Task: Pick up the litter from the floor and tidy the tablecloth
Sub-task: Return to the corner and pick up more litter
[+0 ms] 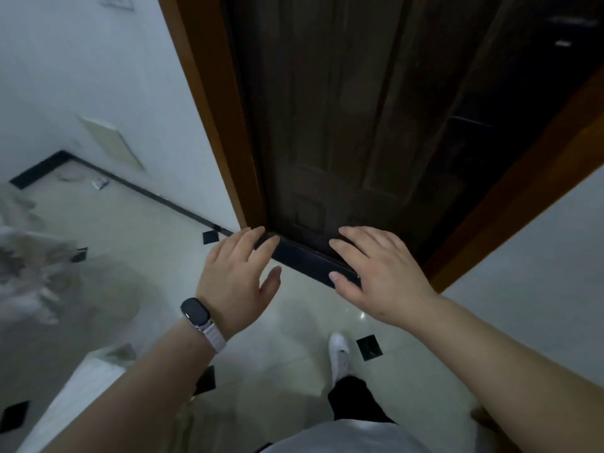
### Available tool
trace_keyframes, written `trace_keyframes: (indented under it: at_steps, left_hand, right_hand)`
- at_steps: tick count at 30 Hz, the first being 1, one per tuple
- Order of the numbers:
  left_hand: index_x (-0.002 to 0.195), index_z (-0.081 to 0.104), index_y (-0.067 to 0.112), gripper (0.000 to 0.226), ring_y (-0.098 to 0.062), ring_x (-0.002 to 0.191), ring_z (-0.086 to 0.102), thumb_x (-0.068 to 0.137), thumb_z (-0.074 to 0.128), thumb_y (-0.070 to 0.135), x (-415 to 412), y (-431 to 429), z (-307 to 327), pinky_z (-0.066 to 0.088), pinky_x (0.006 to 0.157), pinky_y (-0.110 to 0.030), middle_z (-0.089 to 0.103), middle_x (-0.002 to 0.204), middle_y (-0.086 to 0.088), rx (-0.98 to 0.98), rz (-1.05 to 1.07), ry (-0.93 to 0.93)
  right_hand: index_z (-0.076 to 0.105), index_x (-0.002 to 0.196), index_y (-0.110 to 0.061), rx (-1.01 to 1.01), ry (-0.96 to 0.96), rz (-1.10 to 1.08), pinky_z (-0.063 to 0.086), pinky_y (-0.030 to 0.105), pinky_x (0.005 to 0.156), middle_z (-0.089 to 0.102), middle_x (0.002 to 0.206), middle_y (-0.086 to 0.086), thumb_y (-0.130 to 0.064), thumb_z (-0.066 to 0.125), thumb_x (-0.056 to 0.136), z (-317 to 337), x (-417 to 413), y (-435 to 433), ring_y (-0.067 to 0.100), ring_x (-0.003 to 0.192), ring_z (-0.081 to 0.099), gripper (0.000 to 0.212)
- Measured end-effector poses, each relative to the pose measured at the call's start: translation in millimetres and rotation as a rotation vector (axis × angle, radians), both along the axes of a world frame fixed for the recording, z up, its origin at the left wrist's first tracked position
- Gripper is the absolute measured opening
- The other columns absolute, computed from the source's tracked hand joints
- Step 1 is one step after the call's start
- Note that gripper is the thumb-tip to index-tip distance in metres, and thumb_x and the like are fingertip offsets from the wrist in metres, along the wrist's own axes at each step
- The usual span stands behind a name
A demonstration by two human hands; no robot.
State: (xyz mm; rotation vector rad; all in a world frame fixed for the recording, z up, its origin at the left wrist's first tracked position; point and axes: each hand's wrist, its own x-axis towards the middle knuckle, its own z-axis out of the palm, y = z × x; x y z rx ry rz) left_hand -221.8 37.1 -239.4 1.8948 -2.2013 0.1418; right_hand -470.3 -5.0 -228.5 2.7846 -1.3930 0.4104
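My left hand [240, 276] and my right hand [376, 273] are both stretched out in front of me, palms down, fingers spread and relaxed, holding nothing. They hover above the pale tiled floor in front of a dark wooden door [343, 125]. A small silvery scrap of litter [99, 183] lies on the floor by the far left wall, next to a pale round piece [69, 177]. At the left edge, a blurred patterned cloth [29, 256] shows, perhaps the tablecloth. A smartwatch sits on my left wrist.
The orange-brown door frame [209, 109] stands between the door and white walls on both sides. A cream panel [112, 142] leans on the left wall. The glossy floor [157, 230] carries small black diamond tiles. My white shoe [340, 354] steps forward below my hands.
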Motion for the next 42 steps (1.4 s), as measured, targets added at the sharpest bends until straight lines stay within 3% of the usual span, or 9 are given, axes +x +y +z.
trace_keyframes:
  at_steps: [6, 13, 24, 29, 34, 37, 39, 42]
  left_hand:
    - [0.131, 0.058, 0.020, 0.044, -0.037, 0.122, 0.057, 0.091, 0.059, 0.038, 19.8, -85.4, 6.8, 0.046, 0.098, -0.054, 0.060, 0.133, -0.010, 0.043, 0.142, -0.063]
    - [0.128, 0.060, 0.015, 0.047, -0.037, 0.121, 0.056, 0.090, 0.052, 0.040, 61.0, -165.6, 36.4, 0.046, 0.096, -0.052, 0.060, 0.132, -0.012, -0.096, 0.337, -0.036]
    - [0.128, 0.061, 0.015, 0.048, -0.036, 0.120, 0.054, 0.088, 0.054, 0.041, 167.4, -176.4, 19.0, 0.045, 0.095, -0.049, 0.059, 0.132, -0.012, -0.130, 0.625, -0.020]
    - [0.126, 0.062, 0.017, 0.047, -0.035, 0.119, 0.056, 0.087, 0.053, 0.043, 245.7, -186.2, -2.6, 0.046, 0.093, -0.047, 0.060, 0.130, -0.011, -0.139, 0.704, -0.001]
    - [0.124, 0.063, 0.016, 0.047, -0.036, 0.116, 0.058, 0.087, 0.051, 0.042, 347.6, -213.9, -17.4, 0.047, 0.092, -0.048, 0.061, 0.128, -0.012, -0.162, 0.739, 0.045]
    - [0.123, 0.064, 0.015, 0.047, -0.036, 0.116, 0.057, 0.086, 0.050, 0.041, 411.8, -223.0, -16.9, 0.046, 0.092, -0.046, 0.061, 0.128, -0.013, -0.169, 0.758, 0.072]
    - [0.123, 0.064, 0.015, 0.047, -0.036, 0.115, 0.057, 0.086, 0.050, 0.041, 456.4, -225.4, -13.6, 0.046, 0.092, -0.046, 0.061, 0.129, -0.013, -0.185, 0.757, 0.067]
    - [0.123, 0.064, 0.015, 0.047, -0.037, 0.113, 0.058, 0.086, 0.050, 0.041, 521.8, -230.8, -7.7, 0.047, 0.092, -0.047, 0.061, 0.128, -0.013, -0.179, 0.779, 0.065]
  right_hand:
    - [0.057, 0.134, -0.020, 0.082, -0.058, 0.109, 0.040, 0.043, 0.106, 0.055, 0.138, 0.003, -0.052, 0.039, 0.094, -9.4, 33.3, -118.0, 0.023, 0.128, 0.050, 0.054]
    - [0.055, 0.133, -0.022, 0.079, -0.090, 0.326, 0.037, 0.043, 0.106, 0.052, 0.139, 0.002, -0.053, 0.039, 0.094, 1.8, 91.0, -251.0, 0.022, 0.129, 0.045, 0.052]
    - [0.058, 0.127, -0.017, 0.075, -0.136, 0.639, 0.041, 0.043, 0.100, 0.056, 0.133, 0.005, -0.051, 0.040, 0.093, 7.0, 238.0, -334.8, 0.023, 0.123, 0.047, 0.052]
    - [0.060, 0.127, -0.017, 0.024, -0.109, 0.719, 0.042, 0.042, 0.100, 0.057, 0.133, 0.006, -0.052, 0.042, 0.092, 0.8, 328.0, -358.5, 0.019, 0.123, 0.042, 0.052]
    - [0.063, 0.124, -0.016, -0.004, -0.028, 0.705, 0.044, 0.042, 0.098, 0.059, 0.132, 0.006, -0.051, 0.042, 0.090, -0.1, 433.1, -382.7, 0.025, 0.121, 0.052, 0.053]
    - [0.061, 0.129, -0.018, -0.013, 0.015, 0.724, 0.037, 0.040, 0.104, 0.056, 0.137, 0.005, -0.053, 0.037, 0.091, 4.4, 501.5, -394.3, 0.023, 0.125, 0.047, 0.057]
    - [0.061, 0.128, -0.016, -0.039, -0.006, 0.737, 0.033, 0.038, 0.104, 0.056, 0.136, 0.007, -0.052, 0.038, 0.092, 10.3, 547.9, -399.7, 0.023, 0.125, 0.043, 0.056]
    - [0.063, 0.124, -0.013, -0.060, -0.058, 0.776, 0.039, 0.041, 0.100, 0.059, 0.132, 0.009, -0.049, 0.041, 0.092, 18.5, 613.1, -405.9, 0.026, 0.121, 0.049, 0.053]
